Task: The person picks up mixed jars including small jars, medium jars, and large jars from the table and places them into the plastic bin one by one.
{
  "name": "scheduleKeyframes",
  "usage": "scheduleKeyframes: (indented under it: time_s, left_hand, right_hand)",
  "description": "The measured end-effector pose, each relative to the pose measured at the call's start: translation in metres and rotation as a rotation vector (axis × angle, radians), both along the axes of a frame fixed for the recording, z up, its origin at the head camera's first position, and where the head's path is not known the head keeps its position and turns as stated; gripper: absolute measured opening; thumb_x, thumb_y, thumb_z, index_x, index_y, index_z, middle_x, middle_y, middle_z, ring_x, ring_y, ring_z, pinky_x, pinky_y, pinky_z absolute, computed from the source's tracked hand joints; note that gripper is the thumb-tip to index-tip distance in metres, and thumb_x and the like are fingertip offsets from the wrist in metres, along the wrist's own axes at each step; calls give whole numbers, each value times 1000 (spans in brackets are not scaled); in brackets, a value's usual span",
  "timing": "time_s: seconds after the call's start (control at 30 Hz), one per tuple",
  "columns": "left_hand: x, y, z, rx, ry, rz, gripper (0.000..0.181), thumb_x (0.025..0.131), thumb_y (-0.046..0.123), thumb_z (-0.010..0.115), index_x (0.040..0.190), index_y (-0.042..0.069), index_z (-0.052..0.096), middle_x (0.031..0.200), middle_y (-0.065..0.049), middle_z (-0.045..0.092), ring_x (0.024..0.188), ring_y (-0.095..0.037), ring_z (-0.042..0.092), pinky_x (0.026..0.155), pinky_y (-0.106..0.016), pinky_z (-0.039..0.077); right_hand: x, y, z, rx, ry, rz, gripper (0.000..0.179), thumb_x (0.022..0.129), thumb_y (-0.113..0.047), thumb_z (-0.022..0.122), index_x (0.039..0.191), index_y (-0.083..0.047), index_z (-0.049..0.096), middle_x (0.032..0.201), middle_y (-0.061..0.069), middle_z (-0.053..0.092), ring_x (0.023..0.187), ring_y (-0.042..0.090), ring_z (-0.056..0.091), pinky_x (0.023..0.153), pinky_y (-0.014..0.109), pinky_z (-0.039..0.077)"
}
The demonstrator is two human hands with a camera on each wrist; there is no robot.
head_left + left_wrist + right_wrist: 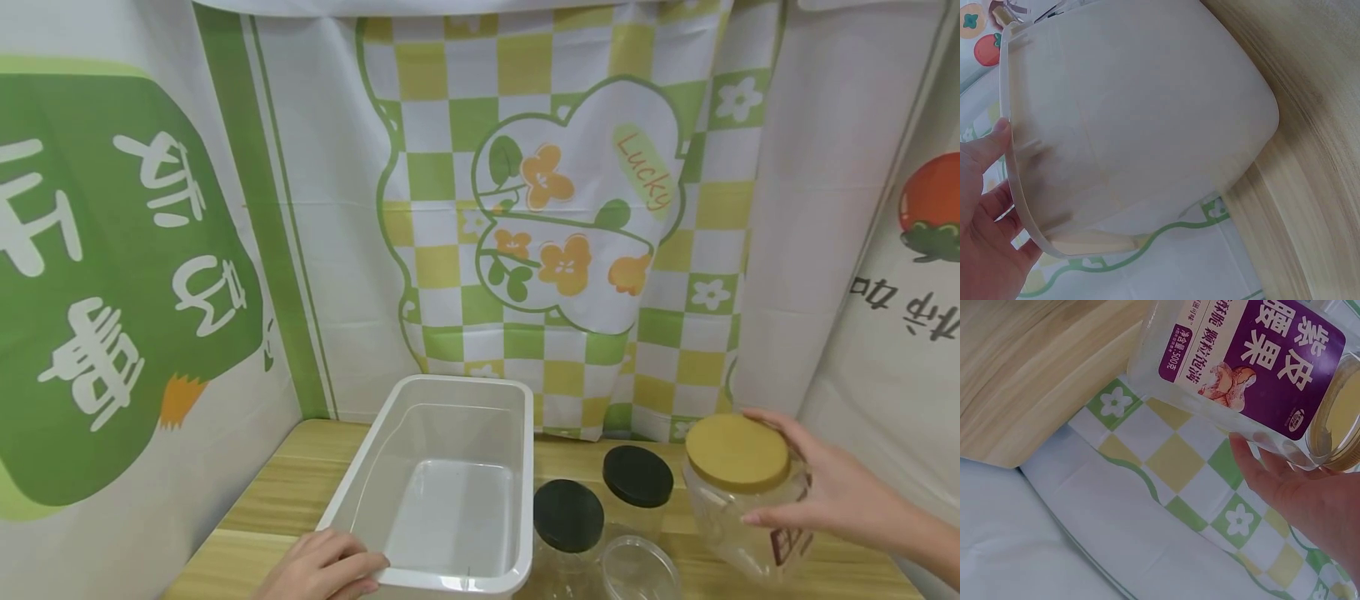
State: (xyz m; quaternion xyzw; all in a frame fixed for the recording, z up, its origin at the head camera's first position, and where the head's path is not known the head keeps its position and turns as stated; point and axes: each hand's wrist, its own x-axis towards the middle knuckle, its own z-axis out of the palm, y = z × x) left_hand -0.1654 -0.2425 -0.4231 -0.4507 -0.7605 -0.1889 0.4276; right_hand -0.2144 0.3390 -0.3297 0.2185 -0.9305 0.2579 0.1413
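Note:
At the near left corner of a white plastic bin [375, 467], my left hand [322, 568] grips the rim; the left wrist view has the thumb and fingers around that rim [1015, 181]. The bin stands upright with nothing visible inside. On the right, my right hand [832, 487] holds a clear plastic jar [720, 521] near its yellow lid [738, 452], thumb on the near side and fingers on the far side. A purple label [1260, 369] with white characters covers one face of the jar. Whether its base touches the table cannot be told.
Between bin and held jar stand two clear jars with black lids [568, 517], one farther back. A round clear plastic container [640, 571] is in front of them. The wooden table [247, 521] meets a checked cloth [517, 333] behind and printed cloths at both sides.

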Motion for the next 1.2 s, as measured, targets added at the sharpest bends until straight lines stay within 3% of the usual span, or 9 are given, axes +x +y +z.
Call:
scheduleKeyframes:
  time_s: [0.17,0.43,0.6,0.8,1.0,1.2]
  left_hand:
    - [2,-1,0,-4,-8,25,34,112,39,51,99,21,76,87,15,62,77,0,52,69,-17,39]
    - [1,-2,-1,2,-3,5,32,112,37,52,100,19,76,86,14,61,76,-2,52,68,-18,38]
    - [4,0,2,3,-16,29,33,112,39,51,100,22,77,88,16,62,78,0,52,71,-18,41]
    - [7,2,3,5,-25,70,41,113,42,46,97,22,77,89,18,62,78,1,52,73,-18,42]
    - [2,1,0,7,-3,37,36,112,39,49,98,21,77,88,16,62,77,-1,52,70,-18,40]
    - [0,2,1,-1,38,31,34,113,38,49,99,22,76,88,16,61,77,-1,52,69,-18,40]
  right_hand:
    - [-2,-6,8,7,-42,0,120,68,-23,102,161,1,29,139,43,53,116,61,59,81,76,51]
    - [-4,-15,18,5,-31,23,123,65,-24,103,162,-2,30,139,39,55,114,56,62,77,73,53]
    - [-5,-21,24,8,-35,43,123,66,-25,103,163,-5,29,139,35,57,114,51,64,78,70,54]
    - [-8,-25,31,-4,-35,70,126,65,-25,104,163,-5,29,142,34,55,117,58,60,77,70,54]
    - [-10,-28,40,-11,-16,97,127,63,-25,104,163,-4,30,145,33,53,119,60,57,76,68,55]
    - [-12,-32,49,22,33,99,125,61,-26,105,162,-8,34,144,27,57,119,51,60,75,39,55]
